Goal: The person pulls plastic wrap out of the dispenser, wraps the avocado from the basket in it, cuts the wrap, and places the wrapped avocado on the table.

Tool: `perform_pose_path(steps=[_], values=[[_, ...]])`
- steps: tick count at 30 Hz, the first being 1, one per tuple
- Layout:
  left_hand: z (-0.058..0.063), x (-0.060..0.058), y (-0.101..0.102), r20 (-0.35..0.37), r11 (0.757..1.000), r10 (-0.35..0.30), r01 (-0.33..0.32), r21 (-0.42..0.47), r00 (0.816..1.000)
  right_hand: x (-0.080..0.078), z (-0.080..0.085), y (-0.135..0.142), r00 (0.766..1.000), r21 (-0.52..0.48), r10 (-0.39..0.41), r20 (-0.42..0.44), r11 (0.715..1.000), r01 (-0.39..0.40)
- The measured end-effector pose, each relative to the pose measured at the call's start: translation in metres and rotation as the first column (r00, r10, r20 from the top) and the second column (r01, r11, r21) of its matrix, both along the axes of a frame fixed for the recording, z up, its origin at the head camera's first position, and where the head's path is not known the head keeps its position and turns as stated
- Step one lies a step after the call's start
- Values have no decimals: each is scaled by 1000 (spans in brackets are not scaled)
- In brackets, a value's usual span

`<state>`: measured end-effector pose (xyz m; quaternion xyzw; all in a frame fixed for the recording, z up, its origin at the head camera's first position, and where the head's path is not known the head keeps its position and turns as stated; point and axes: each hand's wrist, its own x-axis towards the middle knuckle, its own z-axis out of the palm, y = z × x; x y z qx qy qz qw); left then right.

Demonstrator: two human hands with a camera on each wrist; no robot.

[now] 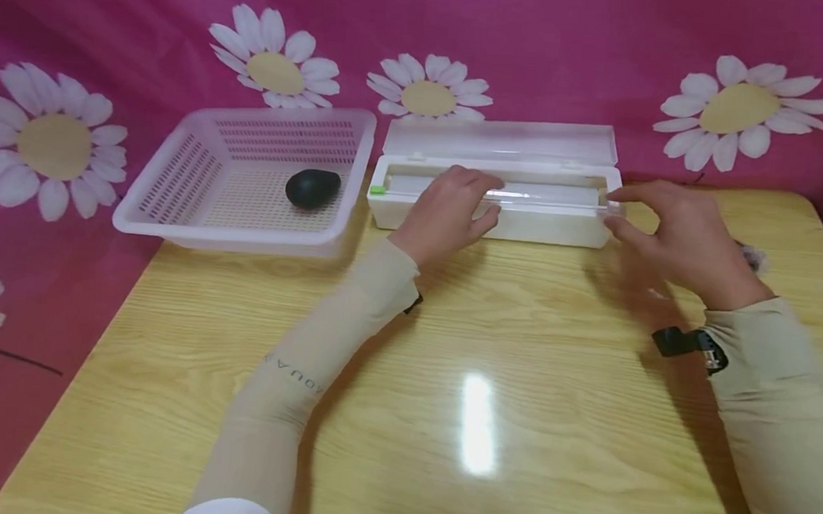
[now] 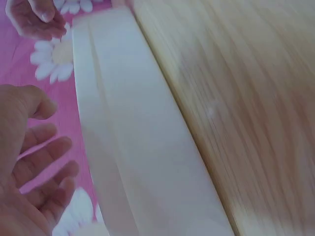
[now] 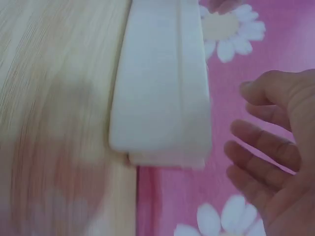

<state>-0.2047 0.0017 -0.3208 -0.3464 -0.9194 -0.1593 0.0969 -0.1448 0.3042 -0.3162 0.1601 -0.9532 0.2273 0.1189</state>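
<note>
A long white plastic-wrap dispenser box [image 1: 491,221] lies along the back of the table, its lid [image 1: 500,139] raised. Inside it is a pale roll [image 1: 557,194], with a clear strip running along the front and a small green piece [image 1: 378,190] at the left corner. Over the middle of the box is my left hand [image 1: 449,212], fingers loosely bent; in the left wrist view they hold nothing. My right hand [image 1: 688,238] is at the box's right end, thumb and fingers spread apart. The right wrist view shows nothing between them. Whether either hand touches the box is unclear.
To the left stands a white plastic basket [image 1: 264,236] with a dark, avocado-like fruit [image 1: 313,189] in it. A small crumpled clear thing [image 1: 754,257] is partly hidden behind the right wrist. The wooden table [image 1: 386,444] meets a pink daisy-patterned cloth [image 1: 551,53] at the back.
</note>
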Motion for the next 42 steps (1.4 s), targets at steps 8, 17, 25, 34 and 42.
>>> perform_pose_path(steps=[8, 17, 25, 34, 42], values=[[-16, -11, -29, 15, 993, 110, -111, 26, 994, -16, -6, -31, 994, -69, 68, 81, 996, -63], [-32, -17, -37, 101, 992, 110, -115, 47, 989, -28, -14, -44, 992, -59, 61, 109, 997, -55], [-32, -19, -51, 90, 995, 96, -97, -1, 991, -41, -17, -55, 985, -24, 113, 129, 994, -111], [-31, -24, -57, 98, 991, 123, -127, 35, 987, -51, -16, -65, 979, 9, 139, 151, 990, -142], [-29, -22, -54, 132, 983, 178, -183, 23, 975, -52, -19, -68, 985, 29, 118, 127, 992, -123]])
